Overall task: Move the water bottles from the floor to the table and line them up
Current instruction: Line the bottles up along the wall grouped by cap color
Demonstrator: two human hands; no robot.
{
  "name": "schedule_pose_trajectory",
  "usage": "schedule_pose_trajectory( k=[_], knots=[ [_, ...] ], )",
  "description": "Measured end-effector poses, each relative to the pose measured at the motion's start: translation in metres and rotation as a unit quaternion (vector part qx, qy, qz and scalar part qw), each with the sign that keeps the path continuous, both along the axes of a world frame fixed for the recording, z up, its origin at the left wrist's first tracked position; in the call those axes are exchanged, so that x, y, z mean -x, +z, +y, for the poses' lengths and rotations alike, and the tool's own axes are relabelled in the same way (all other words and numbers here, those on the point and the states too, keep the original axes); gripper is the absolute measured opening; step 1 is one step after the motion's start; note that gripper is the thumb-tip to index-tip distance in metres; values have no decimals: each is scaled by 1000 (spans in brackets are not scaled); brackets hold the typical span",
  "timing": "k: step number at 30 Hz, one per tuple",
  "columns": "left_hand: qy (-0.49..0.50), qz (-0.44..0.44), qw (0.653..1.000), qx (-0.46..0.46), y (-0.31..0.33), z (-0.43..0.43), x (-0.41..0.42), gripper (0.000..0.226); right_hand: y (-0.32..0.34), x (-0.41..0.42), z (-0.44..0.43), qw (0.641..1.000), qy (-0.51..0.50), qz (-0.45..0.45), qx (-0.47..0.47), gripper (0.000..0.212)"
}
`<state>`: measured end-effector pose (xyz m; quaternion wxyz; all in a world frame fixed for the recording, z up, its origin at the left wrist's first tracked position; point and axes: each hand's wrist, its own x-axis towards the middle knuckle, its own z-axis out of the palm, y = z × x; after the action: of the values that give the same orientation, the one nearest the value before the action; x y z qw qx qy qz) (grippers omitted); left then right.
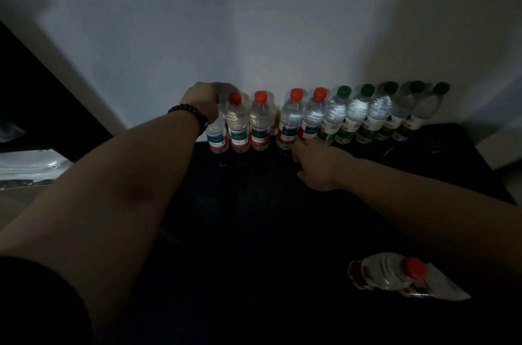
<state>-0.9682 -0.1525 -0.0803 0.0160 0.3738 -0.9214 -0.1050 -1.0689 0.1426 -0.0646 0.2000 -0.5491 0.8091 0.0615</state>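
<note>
- Your left hand point(201, 102), with a dark beaded bracelet point(188, 116) on the wrist, is closed over the top of the leftmost clear plastic bottle point(217, 139) in the row; its cap is hidden under your palm, and fingers are curled down round the neck.
- Your right hand point(316, 164) reaches to the base of the fifth clear bottle with a red cap point(312, 119); fingertips touch its lower label. Can't tell whether the fingers are wrapped round it or just pressed against it.
- The row stands upright at the back edge of the dark tabletop point(254, 231), against the white wall point(254, 20): red-capped bottles point(261, 121) on the left, green-capped clear bottles point(336, 116) on the right, mostly touching.
- One more red-capped clear bottle point(387, 274) lies on its side near the front right of the table, well apart from the row.
</note>
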Motion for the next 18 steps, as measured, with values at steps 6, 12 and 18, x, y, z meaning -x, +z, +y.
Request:
schedule_pose_trajectory(
  k=[6, 12, 18],
  knots=[
    [-35, -5, 999, 15, -3, 3, 1, 50, -4, 4, 12, 999, -12, -4, -35, 39],
    [-20, -21, 997, 71, 14, 32, -4, 57, 1, 12, 30, 999, -7, 17, -38, 32],
    [-188, 43, 979, 69, 17, 125, 3, 38, 9, 23, 63, 996, -33, 13, -85, 24]
  ],
)
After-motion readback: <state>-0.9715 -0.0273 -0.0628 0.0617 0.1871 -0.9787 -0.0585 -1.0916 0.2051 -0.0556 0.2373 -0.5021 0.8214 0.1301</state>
